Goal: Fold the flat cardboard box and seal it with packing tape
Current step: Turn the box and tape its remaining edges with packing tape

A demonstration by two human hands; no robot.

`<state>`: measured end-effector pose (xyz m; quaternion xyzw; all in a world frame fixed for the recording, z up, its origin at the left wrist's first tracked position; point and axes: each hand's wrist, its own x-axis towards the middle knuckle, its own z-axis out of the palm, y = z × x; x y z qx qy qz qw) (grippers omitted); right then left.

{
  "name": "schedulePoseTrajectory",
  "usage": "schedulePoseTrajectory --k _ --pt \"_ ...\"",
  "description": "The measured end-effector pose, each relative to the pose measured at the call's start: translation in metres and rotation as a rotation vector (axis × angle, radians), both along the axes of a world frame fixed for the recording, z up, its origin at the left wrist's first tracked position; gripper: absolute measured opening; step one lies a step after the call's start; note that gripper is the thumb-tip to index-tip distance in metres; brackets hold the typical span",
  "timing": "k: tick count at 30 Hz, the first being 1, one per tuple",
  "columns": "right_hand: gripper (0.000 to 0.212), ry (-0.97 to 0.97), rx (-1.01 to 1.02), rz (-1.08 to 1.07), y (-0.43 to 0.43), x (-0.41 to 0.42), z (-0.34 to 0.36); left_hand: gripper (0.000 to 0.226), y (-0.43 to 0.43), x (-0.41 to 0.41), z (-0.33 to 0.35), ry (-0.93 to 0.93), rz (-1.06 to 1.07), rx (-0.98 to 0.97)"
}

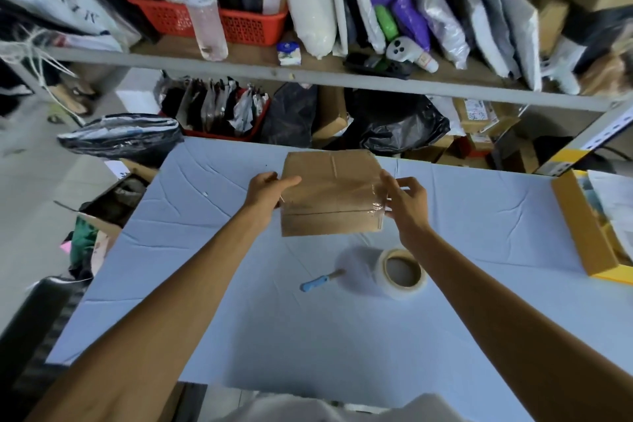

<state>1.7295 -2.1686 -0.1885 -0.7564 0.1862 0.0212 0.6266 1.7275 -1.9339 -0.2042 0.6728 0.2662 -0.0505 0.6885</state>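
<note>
Two loose items nearby: tape roll [394, 291], blue cutter [315, 283].
Cardboard box [329, 192] folded, seam taped, gripped by left hand [267, 190] and right hand [407, 205].

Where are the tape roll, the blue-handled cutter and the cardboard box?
tape roll [388, 286], head view, white outer winding.
blue-handled cutter [315, 283], head view, middle of the handle.
cardboard box [329, 195], head view, centre of the top face.
</note>
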Motion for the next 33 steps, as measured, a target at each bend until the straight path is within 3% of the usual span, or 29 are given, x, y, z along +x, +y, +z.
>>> schedulePoseTrajectory --k 3,8,12,16,21,26,30,33 --pt "0.034 -0.021 -0.116 0.056 0.0 -0.001 0.0 0.017 0.001 0.004 0.005 0.009 -0.036 -0.117" --pt "0.048 0.002 -0.055 0.126 -0.005 0.003 0.005 0.056 0.004 0.009 0.012 -0.008 -0.119 -0.091" --pt "0.038 -0.029 -0.084 0.118 -0.012 0.006 0.005 0.081 0.007 0.009 0.011 -0.037 -0.205 0.049" --pt "0.035 -0.052 -0.15 0.02 -0.01 0.008 0.002 0.07 0.002 0.006 0.006 -0.111 -0.196 0.15" --pt "0.063 -0.063 -0.173 0.106 -0.007 0.01 0.001 0.049 0.004 0.009 0.001 -0.127 -0.128 0.154" --pt "0.049 -0.099 -0.17 0.126 -0.004 0.015 -0.004 0.032 0.008 0.014 -0.006 -0.151 -0.087 0.21" --pt "0.037 -0.094 -0.161 0.091 -0.004 0.024 -0.007 0.044 0.008 0.018 -0.01 -0.164 -0.066 0.223" --pt "0.04 -0.053 -0.179 0.088 -0.003 0.031 -0.01 0.055 0.008 0.02 -0.012 -0.161 -0.088 0.212"
